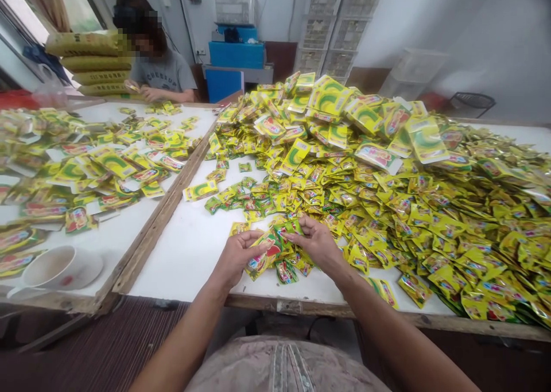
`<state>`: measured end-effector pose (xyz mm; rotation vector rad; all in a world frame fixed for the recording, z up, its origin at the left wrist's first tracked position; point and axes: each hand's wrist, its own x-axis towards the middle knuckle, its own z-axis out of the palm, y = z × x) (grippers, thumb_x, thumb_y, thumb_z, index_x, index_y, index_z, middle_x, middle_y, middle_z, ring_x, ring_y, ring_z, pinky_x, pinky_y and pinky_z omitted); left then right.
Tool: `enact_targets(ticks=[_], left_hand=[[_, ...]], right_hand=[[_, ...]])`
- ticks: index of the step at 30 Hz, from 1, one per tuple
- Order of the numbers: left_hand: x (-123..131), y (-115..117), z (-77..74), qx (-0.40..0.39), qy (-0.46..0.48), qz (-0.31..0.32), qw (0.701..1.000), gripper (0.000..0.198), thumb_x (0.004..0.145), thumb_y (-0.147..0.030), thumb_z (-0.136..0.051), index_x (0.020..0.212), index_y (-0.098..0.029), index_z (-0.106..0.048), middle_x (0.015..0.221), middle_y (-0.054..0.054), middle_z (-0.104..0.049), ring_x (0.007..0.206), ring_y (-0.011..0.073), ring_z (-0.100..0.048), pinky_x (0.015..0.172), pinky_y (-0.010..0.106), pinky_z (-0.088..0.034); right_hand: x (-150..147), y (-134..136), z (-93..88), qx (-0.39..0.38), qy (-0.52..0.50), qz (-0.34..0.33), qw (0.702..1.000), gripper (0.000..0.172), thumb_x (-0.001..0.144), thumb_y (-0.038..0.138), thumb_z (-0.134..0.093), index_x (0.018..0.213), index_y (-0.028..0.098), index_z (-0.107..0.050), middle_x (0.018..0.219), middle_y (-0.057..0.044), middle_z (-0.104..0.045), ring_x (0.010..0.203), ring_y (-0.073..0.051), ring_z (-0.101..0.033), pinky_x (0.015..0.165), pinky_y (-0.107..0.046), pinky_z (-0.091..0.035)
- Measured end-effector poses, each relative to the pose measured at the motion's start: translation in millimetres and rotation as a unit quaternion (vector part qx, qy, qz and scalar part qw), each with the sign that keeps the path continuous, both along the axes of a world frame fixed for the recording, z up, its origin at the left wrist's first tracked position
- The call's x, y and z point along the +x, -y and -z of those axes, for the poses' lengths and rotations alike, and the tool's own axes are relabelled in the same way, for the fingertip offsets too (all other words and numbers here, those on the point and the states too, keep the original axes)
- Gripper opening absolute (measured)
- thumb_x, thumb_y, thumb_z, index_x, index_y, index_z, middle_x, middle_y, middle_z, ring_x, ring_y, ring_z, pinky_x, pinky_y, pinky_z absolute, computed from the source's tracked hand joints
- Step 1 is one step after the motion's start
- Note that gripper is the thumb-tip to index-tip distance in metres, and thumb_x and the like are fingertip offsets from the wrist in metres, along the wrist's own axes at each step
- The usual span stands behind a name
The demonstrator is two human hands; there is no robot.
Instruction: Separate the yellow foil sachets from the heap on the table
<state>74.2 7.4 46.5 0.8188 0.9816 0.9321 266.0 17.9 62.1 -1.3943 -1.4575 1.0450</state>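
My left hand is closed round a small stack of yellow-green sachets just above the near edge of the white table. My right hand pinches the top of the same stack from the right. A few loose sachets lie on the table under the hands. A huge heap of the same yellow sachets covers the middle and right of the table, reaching right up to my right wrist.
A second table to the left bears more sachets and a white cup on a saucer. Another person sits at its far end handling sachets. Stacked yellow sacks, blue boxes and white crates stand behind.
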Motion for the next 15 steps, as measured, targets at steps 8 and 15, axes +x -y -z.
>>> enact_targets(ticks=[8,15], left_hand=[[2.0,2.7,3.9,0.008,-0.013,-0.032,0.999,0.042,0.049,-0.029,-0.084,0.084,-0.012,-0.066,0.080,0.006,-0.073,0.072,0.0186,-0.067,0.071,0.029,-0.052],[-2.2,1.9,5.1,-0.018,0.021,-0.076,0.997,0.041,0.052,-0.031,-0.082,0.085,-0.013,-0.066,0.071,0.004,-0.072,0.066,0.0183,-0.068,0.067,0.028,-0.052]], right_hand=[[-6.4,-2.6,1.6,0.074,0.166,-0.048,0.982,0.018,0.059,0.030,-0.076,0.062,0.020,-0.062,0.093,-0.005,-0.064,0.093,-0.023,-0.051,0.082,-0.037,-0.039],[-18.3,3.9,0.8,0.126,0.128,0.016,0.984,0.016,0.075,0.035,-0.064,0.085,0.024,-0.068,0.090,-0.005,-0.067,0.094,-0.022,-0.054,0.086,-0.038,-0.039]])
